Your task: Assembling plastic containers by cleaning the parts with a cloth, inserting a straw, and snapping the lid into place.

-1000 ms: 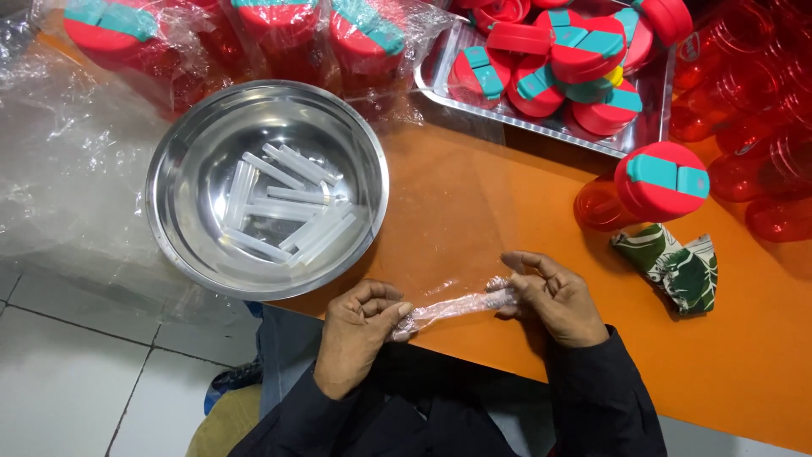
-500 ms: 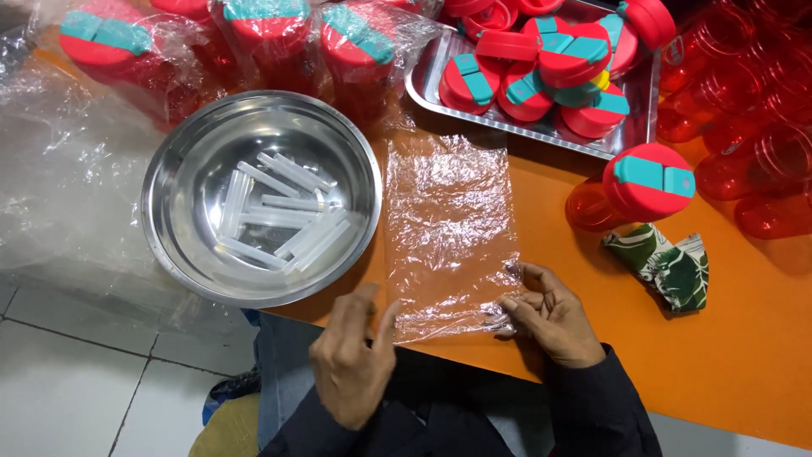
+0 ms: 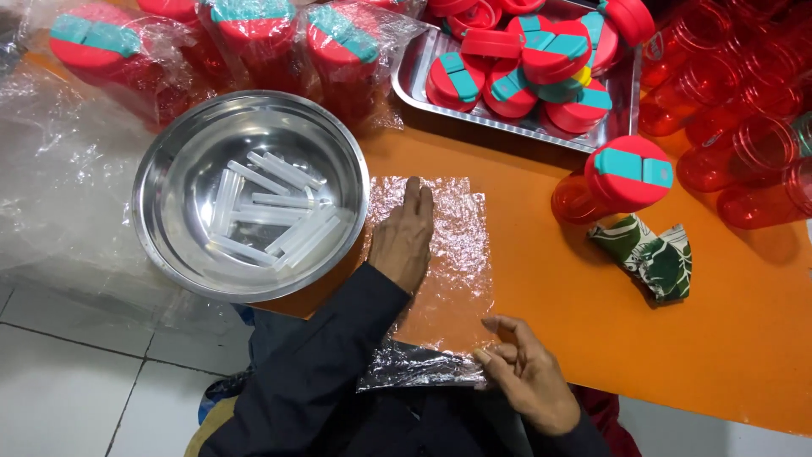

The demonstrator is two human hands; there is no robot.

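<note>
Pressing flat with fingers spread, my left hand (image 3: 404, 239) lay on the clear plastic bag (image 3: 444, 262) on the orange counter (image 3: 592, 330); my right hand (image 3: 529, 377) pinched its 6 o'clock edge, steel bowl (image 3: 169, 195) at 9 o'clock.

Left hand (image 3: 404, 237) covers middle of clear plastic bag (image 3: 457, 254); bag's near end hangs crumpled over table edge, outline unclear; wrapped red containers (image 3: 254, 42) cut off by top edge; red cups (image 3: 744, 127) cut off at right
</note>
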